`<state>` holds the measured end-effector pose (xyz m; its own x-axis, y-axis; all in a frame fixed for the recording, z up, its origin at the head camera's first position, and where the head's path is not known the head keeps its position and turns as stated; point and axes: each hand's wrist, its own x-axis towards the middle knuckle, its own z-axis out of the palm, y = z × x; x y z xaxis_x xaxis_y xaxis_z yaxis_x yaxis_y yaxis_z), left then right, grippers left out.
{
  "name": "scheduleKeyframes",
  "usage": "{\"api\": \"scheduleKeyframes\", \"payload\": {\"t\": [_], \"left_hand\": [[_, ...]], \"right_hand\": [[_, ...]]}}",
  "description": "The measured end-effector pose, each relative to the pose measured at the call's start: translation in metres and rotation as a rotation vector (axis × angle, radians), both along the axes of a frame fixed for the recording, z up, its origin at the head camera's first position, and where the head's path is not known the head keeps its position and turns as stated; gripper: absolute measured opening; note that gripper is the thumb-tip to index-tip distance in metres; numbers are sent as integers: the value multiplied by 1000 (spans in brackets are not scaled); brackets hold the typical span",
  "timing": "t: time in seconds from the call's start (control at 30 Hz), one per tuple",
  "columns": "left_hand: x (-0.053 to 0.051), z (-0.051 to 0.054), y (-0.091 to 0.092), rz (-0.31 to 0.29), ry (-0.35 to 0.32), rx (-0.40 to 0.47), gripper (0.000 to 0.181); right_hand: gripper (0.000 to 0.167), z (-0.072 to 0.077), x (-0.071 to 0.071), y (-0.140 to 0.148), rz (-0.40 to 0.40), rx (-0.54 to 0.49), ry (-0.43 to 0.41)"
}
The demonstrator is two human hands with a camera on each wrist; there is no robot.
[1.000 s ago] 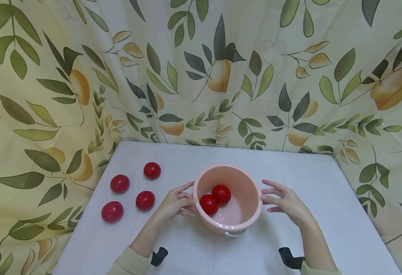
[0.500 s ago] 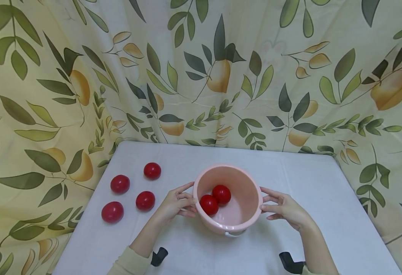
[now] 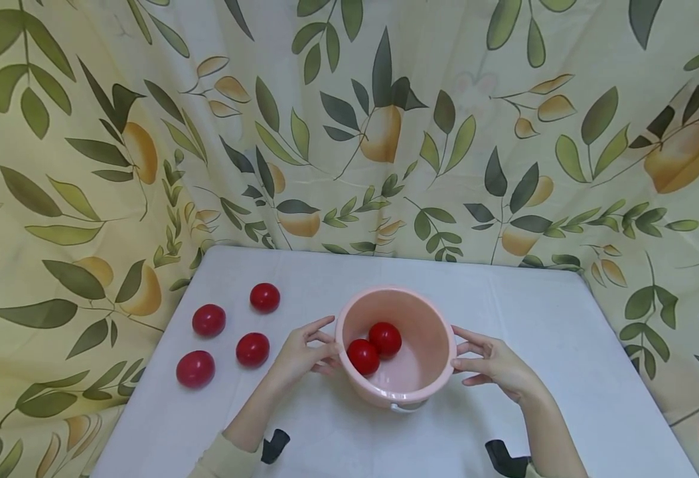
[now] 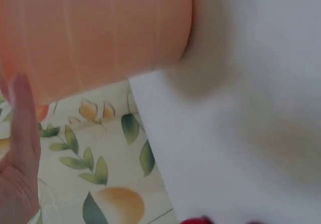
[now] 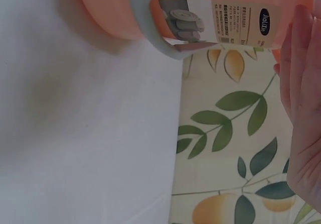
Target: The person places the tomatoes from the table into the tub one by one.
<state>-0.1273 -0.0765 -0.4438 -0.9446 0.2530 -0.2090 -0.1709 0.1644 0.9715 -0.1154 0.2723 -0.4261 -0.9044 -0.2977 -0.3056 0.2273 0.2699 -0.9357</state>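
A pink bucket (image 3: 427,332) stands upright in the middle of the white table. Inside it, against the left part, lie two glossy round red balls (image 3: 385,340), side by side. My left hand (image 3: 303,352) is at the bucket's left rim, the thumb touching it and the other fingers extended. On the opposite side, my right hand (image 3: 495,364) touches the rim with its thumb and nearly straight fingers. In the right wrist view, a label (image 5: 220,23) and a pale grey handle (image 5: 150,25) show on the bucket's outer wall.
Several similar red balls (image 3: 208,320) lie loose on the left part of the table (image 3: 540,312). A curtain (image 3: 385,166) with leaves and orange fruit hangs behind and beside the table. Black straps or mounts (image 3: 506,458) show near both wrists.
My right hand has come in to the bucket's right rim, its thumb now touching there. The fingers of my left hand have shifted slightly. The bucket and balls have stayed put.
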Motion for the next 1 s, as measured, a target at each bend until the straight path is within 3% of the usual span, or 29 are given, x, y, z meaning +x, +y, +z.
{"api": "scheduleKeyframes", "payload": {"t": [0.1, 0.27, 0.37, 0.43, 0.57, 0.8, 1.0], "left_hand": [[1, 3, -4, 77, 215, -233, 62], [-2, 2, -26, 172, 642, -810, 65], [-5, -7, -47, 199, 780, -1040, 69], [-6, -14, -63, 204, 793, -1109, 72], [-1, -25, -94, 216, 712, -1171, 80], [12, -44, -145, 285, 544, -1189, 78], [30, -65, -171, 313, 432, -1191, 74]], "right_hand": [[77, -1, 0, 0, -11, 9, -8], [77, 0, 0, 0, -21, 18, -13], [77, 1, 0, 0, -13, 15, -10], [77, 1, 0, -1, -14, 11, -12], [76, 1, 1, -1, -10, 7, -7], [76, 0, 0, -1, -12, 1, -11], [76, 1, 1, -1, -9, 0, -8]]}}
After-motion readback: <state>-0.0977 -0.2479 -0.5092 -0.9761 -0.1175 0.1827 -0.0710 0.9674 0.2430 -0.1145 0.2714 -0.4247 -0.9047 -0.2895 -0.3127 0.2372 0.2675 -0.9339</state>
